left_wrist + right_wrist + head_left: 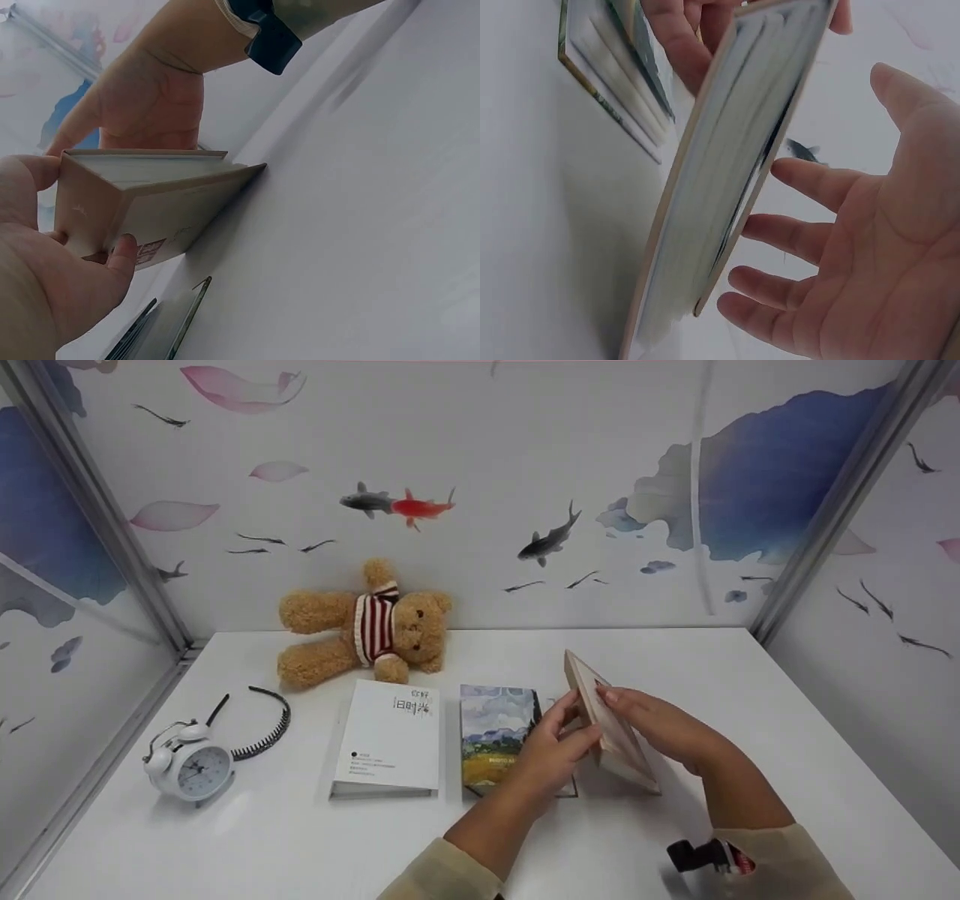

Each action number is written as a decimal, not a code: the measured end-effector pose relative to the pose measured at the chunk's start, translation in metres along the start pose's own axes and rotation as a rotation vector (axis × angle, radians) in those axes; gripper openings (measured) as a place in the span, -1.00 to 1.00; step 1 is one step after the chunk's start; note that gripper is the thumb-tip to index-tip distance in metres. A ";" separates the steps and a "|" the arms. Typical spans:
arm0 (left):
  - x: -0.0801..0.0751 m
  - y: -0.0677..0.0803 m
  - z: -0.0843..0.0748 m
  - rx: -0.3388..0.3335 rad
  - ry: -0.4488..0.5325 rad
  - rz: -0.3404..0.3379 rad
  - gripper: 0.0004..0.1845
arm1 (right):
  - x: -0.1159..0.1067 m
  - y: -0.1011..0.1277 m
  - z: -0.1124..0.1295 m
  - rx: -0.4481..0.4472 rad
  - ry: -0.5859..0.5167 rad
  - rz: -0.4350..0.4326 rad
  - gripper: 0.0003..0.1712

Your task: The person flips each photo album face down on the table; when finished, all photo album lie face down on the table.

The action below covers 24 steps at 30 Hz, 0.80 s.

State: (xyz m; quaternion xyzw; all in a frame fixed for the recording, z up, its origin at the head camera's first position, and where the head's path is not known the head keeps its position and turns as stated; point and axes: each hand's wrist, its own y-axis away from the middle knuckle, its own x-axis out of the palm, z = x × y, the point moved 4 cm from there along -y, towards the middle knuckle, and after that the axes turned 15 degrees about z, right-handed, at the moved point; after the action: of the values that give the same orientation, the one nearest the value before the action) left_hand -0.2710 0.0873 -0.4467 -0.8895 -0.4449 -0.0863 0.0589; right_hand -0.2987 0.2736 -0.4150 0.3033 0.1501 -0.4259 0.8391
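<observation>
Item in hand: pale wooden rectangular picture frame [611, 731], standing on its lower long edge on the white surface [750, 720], right of centre and nearer the front edge, tilted off upright.
Left hand [559, 746]: grip closed on the frame; the thumb [124, 255] and fingers pinch its near end, as the left wrist view shows.
Right hand [660, 724]: grip open; the fingers [810, 184] are spread and nearly straight beside the frame's right face. The head view suggests fingertips resting on the face; the right wrist view shows a gap lower down, so contact is light at most.
Frame detail: the right wrist view shows the glazed side [727, 187] edge-on, reflecting light; whether a stand is folded out at the back cannot be told.
Step in hand (judgement): the frame is being stood up or steadied on the surface, with the left hand carrying the hold and the right hand as a guard.
Next move calls for (judgement): a firm seat for the bottom edge and some support behind before the left grip lets go; without it the tilted frame could fall flat.
Adjacent: landscape-printed photo album [495, 735] lying flat just left of the frame, partly under the left hand; white slipcased book [390, 739] left of that.
Back edge: tan teddy bear in a red-and-white striped jumper [367, 622], lying on its side.
Left edge: white twin-bell alarm clock [187, 765], with a black toothed headband [262, 720] beside it.
</observation>
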 end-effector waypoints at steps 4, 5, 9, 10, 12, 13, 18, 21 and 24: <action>0.001 0.002 -0.002 -0.022 -0.039 0.003 -0.34 | 0.001 0.002 0.007 -0.078 -0.056 -0.015 -0.18; 0.002 0.002 -0.002 -0.024 -0.047 0.004 -0.35 | 0.002 0.002 0.008 -0.095 -0.074 -0.018 -0.18; 0.001 0.002 -0.004 -0.014 -0.073 0.007 -0.35 | 0.003 0.003 0.011 -0.126 -0.170 -0.019 -0.16; 0.000 0.001 -0.004 -0.010 -0.069 0.009 -0.35 | 0.003 0.003 0.011 -0.130 -0.192 -0.022 -0.16; 0.000 0.001 -0.004 -0.008 -0.070 0.006 -0.34 | 0.002 0.003 0.011 -0.132 -0.231 -0.024 -0.16; 0.000 0.000 -0.004 -0.009 -0.065 0.005 -0.34 | 0.001 0.003 0.010 -0.130 -0.246 -0.024 -0.16; 0.002 -0.002 -0.002 -0.006 -0.038 0.020 -0.29 | -0.005 0.002 0.002 -0.102 -0.295 -0.043 -0.18; 0.003 -0.004 0.000 -0.018 -0.047 0.022 -0.27 | -0.010 0.001 -0.005 -0.085 -0.305 -0.049 -0.19; 0.002 -0.005 0.001 -0.048 -0.071 0.015 -0.28 | -0.013 -0.001 -0.012 -0.089 -0.315 -0.048 -0.18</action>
State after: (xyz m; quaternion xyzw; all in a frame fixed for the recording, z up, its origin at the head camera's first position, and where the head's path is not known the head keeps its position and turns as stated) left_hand -0.2738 0.0922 -0.4471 -0.8965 -0.4376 -0.0650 0.0224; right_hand -0.3067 0.2890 -0.4178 0.1917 0.0425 -0.4811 0.8544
